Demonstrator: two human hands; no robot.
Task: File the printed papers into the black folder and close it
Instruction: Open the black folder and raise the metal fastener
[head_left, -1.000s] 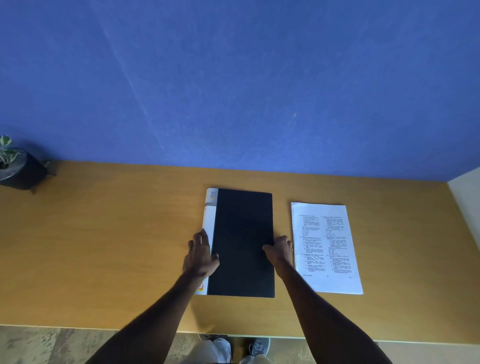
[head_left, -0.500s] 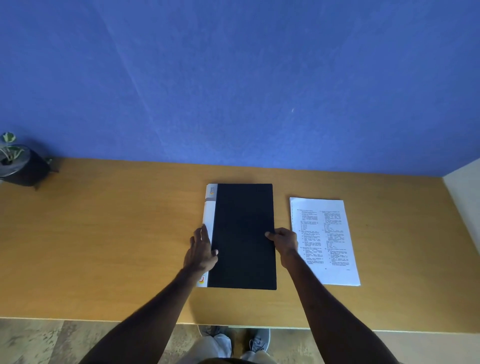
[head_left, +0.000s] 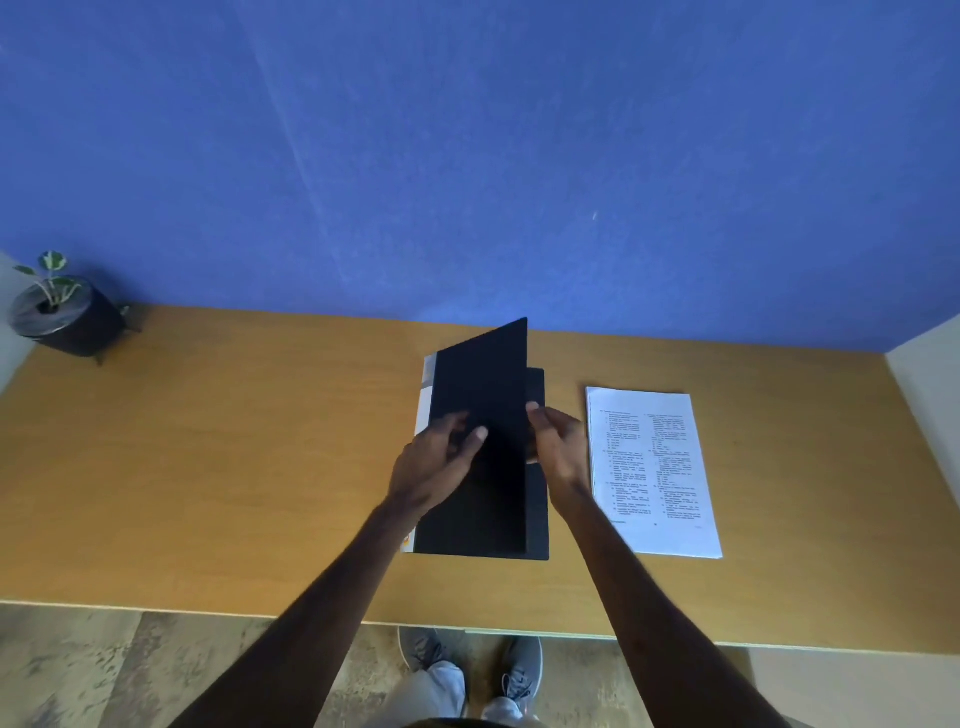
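Observation:
The black folder (head_left: 483, 384) with a white spine lies in the middle of the wooden table (head_left: 218, 457). Its front cover is lifted along the right edge and stands tilted up, hinged at the left. My right hand (head_left: 558, 441) pinches the cover's free right edge. My left hand (head_left: 441, 457) rests against the outer face of the raised cover, fingers spread. The back cover shows as a narrow black strip below. The printed papers (head_left: 652, 467) lie flat on the table just right of the folder, apart from both hands.
A small potted plant (head_left: 60, 312) in a dark pot stands at the table's far left corner. A blue wall rises behind the table. My shoes (head_left: 519, 670) show on the floor under the near table edge.
The folder lay closed and flat with both hands at its sides. Now my right hand has lifted the front cover's right edge, and my left hand has moved onto the cover.

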